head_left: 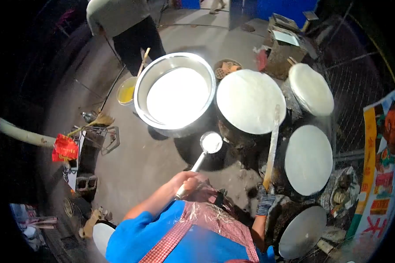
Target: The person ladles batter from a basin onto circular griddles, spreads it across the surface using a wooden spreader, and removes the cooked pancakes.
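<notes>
My left hand [188,182] is bare and closed round the handle of a ladle [211,142], whose bowl holds white batter, near the large metal basin [140,94] of white liquid. My right hand [265,199], in a grey striped glove, grips the lower end of a long flat wooden spatula [273,149]. The spatula's far tip rests over the right part of a round griddle covered with a pale sheet [248,101]. Another pale round [308,160] lies to its right, and a thick round lid or griddle [311,90] stands beyond.
A person [123,22] stands behind the basin. Beside it sits a small bowl of yellow liquid [127,93]. A further round griddle [303,232] is at lower right, near a printed banner [377,175]. At left are a red packet [65,148] and a broom [103,119].
</notes>
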A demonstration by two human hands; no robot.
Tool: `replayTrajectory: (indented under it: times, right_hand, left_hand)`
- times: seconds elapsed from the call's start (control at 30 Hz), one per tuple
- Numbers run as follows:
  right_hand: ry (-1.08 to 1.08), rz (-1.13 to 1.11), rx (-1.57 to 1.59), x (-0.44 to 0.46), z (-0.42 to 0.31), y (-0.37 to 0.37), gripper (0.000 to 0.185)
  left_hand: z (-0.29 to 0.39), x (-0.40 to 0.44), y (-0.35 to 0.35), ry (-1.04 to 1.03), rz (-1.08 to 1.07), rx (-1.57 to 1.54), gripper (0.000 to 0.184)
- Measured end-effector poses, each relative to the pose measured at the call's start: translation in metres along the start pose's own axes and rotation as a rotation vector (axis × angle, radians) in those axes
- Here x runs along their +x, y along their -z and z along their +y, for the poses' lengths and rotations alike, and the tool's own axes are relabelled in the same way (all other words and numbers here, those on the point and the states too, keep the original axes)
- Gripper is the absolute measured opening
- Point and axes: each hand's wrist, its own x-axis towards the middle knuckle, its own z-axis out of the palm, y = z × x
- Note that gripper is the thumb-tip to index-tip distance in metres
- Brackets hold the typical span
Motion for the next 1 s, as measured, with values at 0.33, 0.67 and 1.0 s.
replayTrajectory:
  times: [0.33,0.67,1.0]
  right_hand:
    - [0.013,-0.415,-0.757,0.000,0.026,-0.185,0.024]
    - [-0.109,-0.131,-0.508,-0.046,-0.041,-0.325,0.044]
    - [-0.145,0.308,-0.384,-0.136,-0.046,-0.287,0.051]
  left_hand:
    - [0.170,-0.057,0.060,-0.089,-0.070,0.011,0.036]
    - [0.311,-0.064,0.081,-0.120,0.056,0.372,0.041]
    - [0.270,-0.034,0.020,0.308,0.066,0.802,0.031]
